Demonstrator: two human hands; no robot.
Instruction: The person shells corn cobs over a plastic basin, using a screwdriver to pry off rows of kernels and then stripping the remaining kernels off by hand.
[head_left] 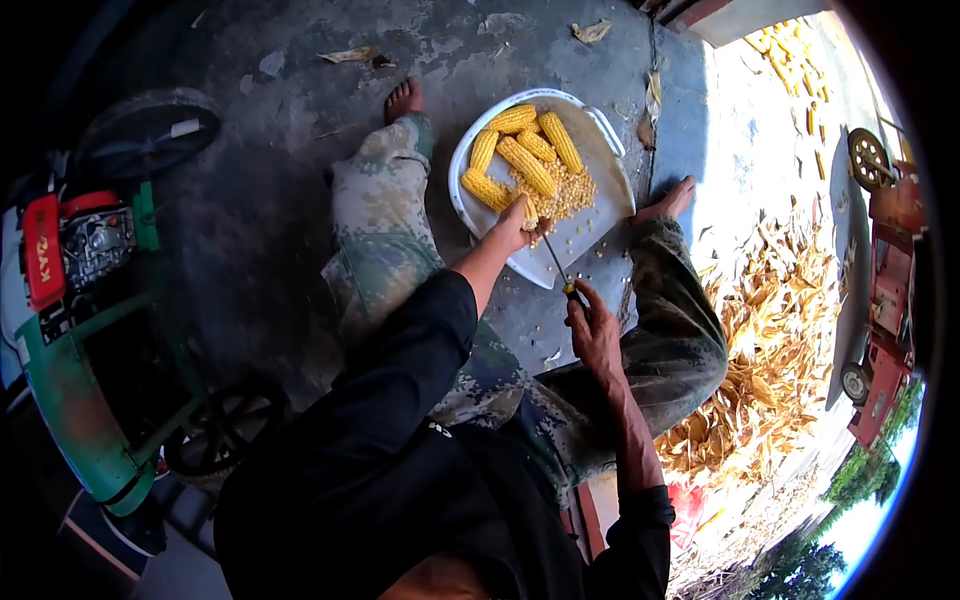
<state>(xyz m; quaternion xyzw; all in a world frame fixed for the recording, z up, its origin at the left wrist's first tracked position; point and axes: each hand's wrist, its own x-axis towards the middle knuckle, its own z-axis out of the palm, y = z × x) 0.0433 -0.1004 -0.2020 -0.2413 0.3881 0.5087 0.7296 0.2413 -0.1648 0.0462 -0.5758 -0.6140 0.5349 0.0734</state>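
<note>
i have the white basin just above the centre of my feed, between two bare feet, its handle slot at its own two o'clock. taking the clock from the basin, six ears of corn are bunched inside from nine round to one, one of them reaching toward the middle. loose kernels are heaped at the centre and thin out toward five, with a bare stretch of basin wall at three. a few more kernels are scattered past the rim at five.

my left hand is over the basin's seven o'clock, fingers clamped on a pale yellow cob that they mostly cover. my right hand is outside the rim at five, wrapped around the handle of a screwdriver; the shaft points to eleven, its tip close beside the left fingers. i cannot tell whether it touches the cob.

across my whole view, a green machine stands at eight, dry husks lie piled at four, and a red vehicle is at three.
</note>
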